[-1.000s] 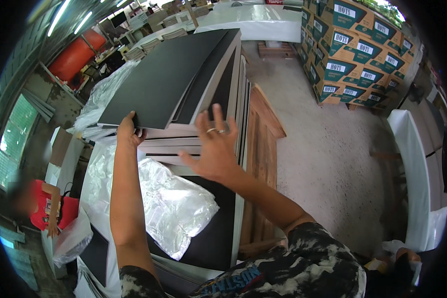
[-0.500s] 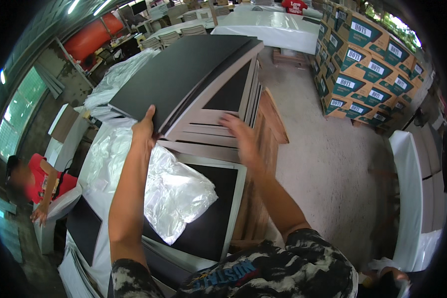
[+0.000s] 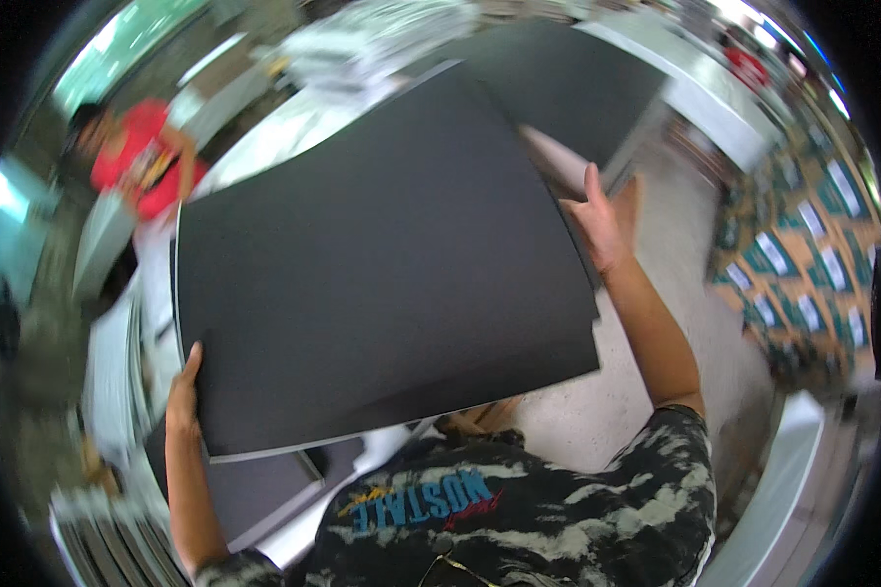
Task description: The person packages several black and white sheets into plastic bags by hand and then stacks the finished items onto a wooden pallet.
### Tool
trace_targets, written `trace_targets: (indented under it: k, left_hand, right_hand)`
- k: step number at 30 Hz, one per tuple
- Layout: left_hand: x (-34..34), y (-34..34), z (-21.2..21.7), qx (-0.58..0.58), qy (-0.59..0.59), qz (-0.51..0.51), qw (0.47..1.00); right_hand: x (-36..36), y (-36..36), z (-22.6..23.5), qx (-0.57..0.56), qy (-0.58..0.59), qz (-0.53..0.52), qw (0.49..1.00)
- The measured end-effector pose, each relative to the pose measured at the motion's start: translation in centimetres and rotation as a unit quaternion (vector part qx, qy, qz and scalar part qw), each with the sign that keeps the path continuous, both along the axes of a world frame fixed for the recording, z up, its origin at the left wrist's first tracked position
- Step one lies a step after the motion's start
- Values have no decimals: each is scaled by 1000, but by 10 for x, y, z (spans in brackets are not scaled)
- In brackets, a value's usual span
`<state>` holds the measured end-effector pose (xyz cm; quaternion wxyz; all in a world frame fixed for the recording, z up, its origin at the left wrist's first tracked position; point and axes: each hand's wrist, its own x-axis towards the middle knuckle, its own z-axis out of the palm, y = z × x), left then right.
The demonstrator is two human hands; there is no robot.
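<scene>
Large black boards (image 3: 382,264) with pale edges span the space before me, tilted in the air. Offset edges at the right and left suggest more than one layer. My left hand (image 3: 184,396) grips their near left edge, its thumb on top and the other fingers hidden beneath. At the right edge, my right hand (image 3: 597,225) has its thumb raised and its fingers against the boards, partly hidden behind the edge. Beyond lies a stack topped with another black board (image 3: 568,88).
A person in a red shirt (image 3: 147,161) is at the left. White-wrapped bundles (image 3: 377,44) lie at the back. Stacked cartons (image 3: 803,254) stand at the right, blurred. Below the boards, dark sheets (image 3: 264,484) rest near my left arm. Upright sheets (image 3: 117,362) stand at the left.
The black boards have come off the far stack and swung left toward me. My left hand has moved to their near left corner, my right hand to the right edge. The view has turned left.
</scene>
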<state>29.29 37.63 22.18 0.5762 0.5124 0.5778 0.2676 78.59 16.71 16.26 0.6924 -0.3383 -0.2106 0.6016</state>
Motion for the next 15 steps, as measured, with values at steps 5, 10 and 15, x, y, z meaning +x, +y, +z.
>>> trace_targets:
  k: [5, 10, 15]
  left_hand:
    - [-92, -65, -10, 201, 181, 52, 961]
    - [-206, -103, -24, 278, 173, 172, 929]
    - [-333, -110, -62, 387, 146, 338, 846]
  right_hand:
    - [-110, 29, -46, -140, -118, 60, 981]
    - [-185, 62, -35, -53, -225, 27, 972]
    - [-265, 111, 6, 123, -265, 26, 956]
